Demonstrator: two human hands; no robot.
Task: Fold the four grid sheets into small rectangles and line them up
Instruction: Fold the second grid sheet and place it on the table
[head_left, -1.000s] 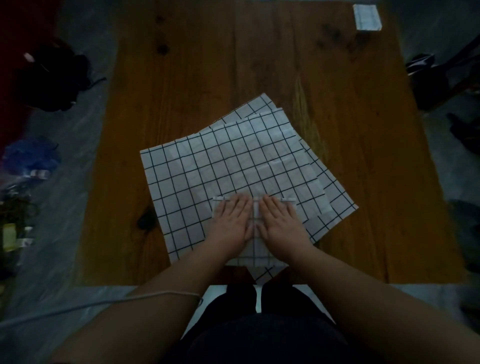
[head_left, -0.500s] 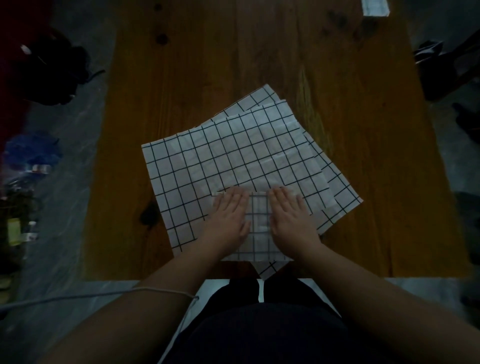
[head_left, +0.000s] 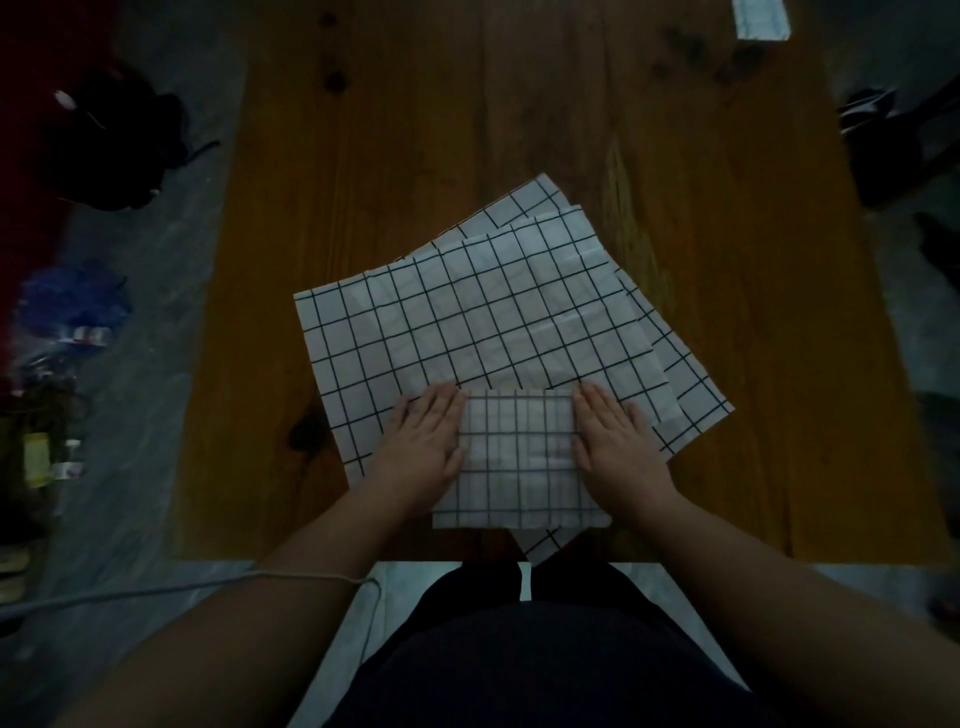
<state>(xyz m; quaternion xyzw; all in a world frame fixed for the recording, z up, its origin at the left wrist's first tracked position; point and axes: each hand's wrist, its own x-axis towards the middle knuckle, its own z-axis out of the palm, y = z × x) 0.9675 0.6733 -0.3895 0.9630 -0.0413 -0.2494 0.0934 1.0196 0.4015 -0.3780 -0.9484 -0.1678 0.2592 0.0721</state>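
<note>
— Fingers?
— We note both hands flat, fingers (head_left: 441, 410) pressed together: left hand (head_left: 423, 449) and right hand (head_left: 615, 449) flank the folded grid sheet (head_left: 519, 457), likely flattening its creases.
— Location?
— Atop the unfolded grid sheets (head_left: 467, 322), near the wooden table (head_left: 363, 182) edge.
</note>
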